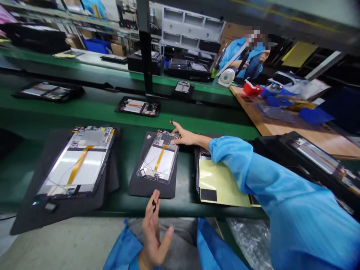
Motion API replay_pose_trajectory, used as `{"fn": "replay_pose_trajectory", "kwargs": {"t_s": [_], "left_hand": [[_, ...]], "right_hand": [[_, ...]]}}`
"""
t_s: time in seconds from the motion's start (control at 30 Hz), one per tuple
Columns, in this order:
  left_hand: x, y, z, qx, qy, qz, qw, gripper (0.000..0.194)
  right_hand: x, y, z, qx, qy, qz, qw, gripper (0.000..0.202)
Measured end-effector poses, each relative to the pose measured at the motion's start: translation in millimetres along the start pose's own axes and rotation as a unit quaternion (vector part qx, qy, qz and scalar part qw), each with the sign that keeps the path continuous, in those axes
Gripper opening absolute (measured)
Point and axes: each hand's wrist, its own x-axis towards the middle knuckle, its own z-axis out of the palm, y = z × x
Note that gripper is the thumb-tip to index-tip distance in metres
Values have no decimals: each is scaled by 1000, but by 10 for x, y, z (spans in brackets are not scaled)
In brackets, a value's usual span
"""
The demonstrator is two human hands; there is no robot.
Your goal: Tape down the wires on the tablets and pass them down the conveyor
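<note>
An opened tablet lies on a dark grey mat in front of me, its white battery, orange-brown ribbon cable and circuit board exposed. My right hand reaches over its upper right corner, thumb low by the board and index finger stretched out; a small black piece shows at that fingertip. Below the mat's near edge is my left hand, raised with fingers straight and thumb apart, a small black piece or band on one finger. What these black pieces are, I cannot make out.
A larger opened tablet lies on mats at left. Yellow-green sheets cover another unit at right, under my sleeve. More opened tablets sit farther back on the green bench. A person in blue works beyond, near a wooden table.
</note>
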Motion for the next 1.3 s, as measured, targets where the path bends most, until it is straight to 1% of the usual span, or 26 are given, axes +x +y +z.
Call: {"fn": "replay_pose_trajectory", "kwargs": {"t_s": [0.03, 0.1, 0.2, 0.27, 0.33, 0.4, 0.43, 0.5, 0.53, 0.6, 0.63, 0.67, 0.73, 0.8, 0.87, 0.9, 0.93, 0.97, 1.0, 1.03, 1.07, 1.17, 1.23, 1.27, 1.3], "left_hand": [[54, 7, -39, 6, -12, 6, 1000, 65], [289, -16, -163, 36, -24, 15, 999, 59], [789, -178, -346, 105, -23, 18, 994, 51], [1063, -308, -413, 138, -30, 8, 990, 46], [1219, -390, -442, 156, -45, -7, 987, 42], [1272, -401, -459, 167, -57, -24, 984, 39], [1278, -385, -469, 169, -59, -33, 983, 38], [1285, -332, -493, 168, -59, -54, 982, 39], [1294, -304, -504, 165, -56, -66, 982, 39], [1320, -262, -522, 155, -49, -93, 982, 41], [1334, -248, -528, 148, -45, -106, 982, 41], [1345, -238, -534, 140, -42, -118, 982, 41], [1354, -217, -545, 118, -36, -138, 983, 40], [1347, -179, -552, 85, -24, -153, 984, 39], [1336, -111, -542, 39, -8, -167, 985, 43], [1334, -68, -526, -10, 0, -198, 980, 47], [1335, -21, -501, -74, 8, -243, 967, 54], [1339, 26, -469, -142, 12, -295, 945, 62], [1345, 71, -433, -203, 13, -345, 916, 69], [1351, 110, -394, -250, 13, -386, 888, 73], [1355, 144, -355, -277, 14, -412, 868, 74], [1356, 211, -266, -301, 20, -438, 847, 71], [1351, 239, -232, -322, 24, -464, 825, 78], [1350, 253, -221, -329, 24, -476, 815, 83], [1351, 268, -212, -331, 22, -487, 808, 88]], "right_hand": [[37, -34, 11, -13, -1, 1, 1000, 119], [87, -137, 37, -39, 6, -4, 999, 117], [64, -352, 76, -75, 33, -27, 996, 112], [-69, -499, 116, -97, 47, -40, 993, 104], [-347, -626, 193, -116, 50, -49, 991, 96], [-766, -730, 329, -141, 47, -70, 986, 90], [-1008, -775, 420, -181, 35, -113, 976, 88], [-1486, -840, 639, -234, 44, -193, 952, 84], [-1692, -850, 760, -240, 56, -211, 946, 82], [-1986, -798, 1007, -231, 78, -188, 952, 79], [-2067, -729, 1131, -212, 95, -167, 958, 77], [-2108, -635, 1253, -185, 117, -147, 965, 73], [-2094, -399, 1495, -114, 170, -118, 972, 66], [-2011, -168, 1722, -42, 225, -109, 967, 61], [-1916, -12, 1905, 32, 271, -113, 955, 57], [-1873, 30, 1970, 74, 282, -112, 950, 57], [-1836, 52, 2016, 118, 285, -108, 945, 56], [-1802, 57, 2041, 162, 280, -100, 941, 56], [-1773, 54, 2049, 203, 269, -89, 937, 57], [-1746, 48, 2044, 237, 255, -80, 934, 59], [-1724, 45, 2028, 262, 243, -74, 931, 62], [-1691, 71, 1965, 293, 217, -69, 929, 68], [-1714, 110, 1934, 292, 205, -59, 932, 72], [-1740, 126, 1924, 283, 207, -54, 935, 77], [-1774, 137, 1917, 264, 222, -50, 937, 84]]}}
